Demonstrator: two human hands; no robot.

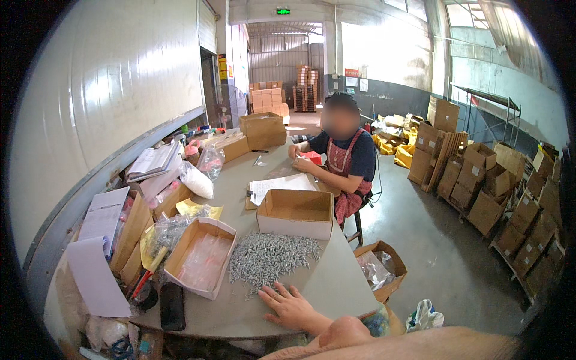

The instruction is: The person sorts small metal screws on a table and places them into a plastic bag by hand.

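Observation:
My right hand (293, 308) rests palm down on the grey table, fingers spread and holding nothing. Its fingertips touch the near edge of a wide pile of small silver screws (271, 259). A bent arm, partly overlapping itself, comes in from the lower right. My left hand does not show. Left of the pile stands an open white-sided cardboard box (227, 285) with clear plastic bags (205, 259) inside. Behind the pile is another open box (295, 225), its visible inside bare brown. A black phone (173, 307) lies near the table's front edge.
A co-worker (345, 162) in a red apron sits across the table, hands together over something small. A clipboard with paper (282, 187) lies between us. Papers, bags and cartons crowd the left side. A carton of plastic bags (381, 273) stands beside the table; stacked cartons (474, 180) line the right.

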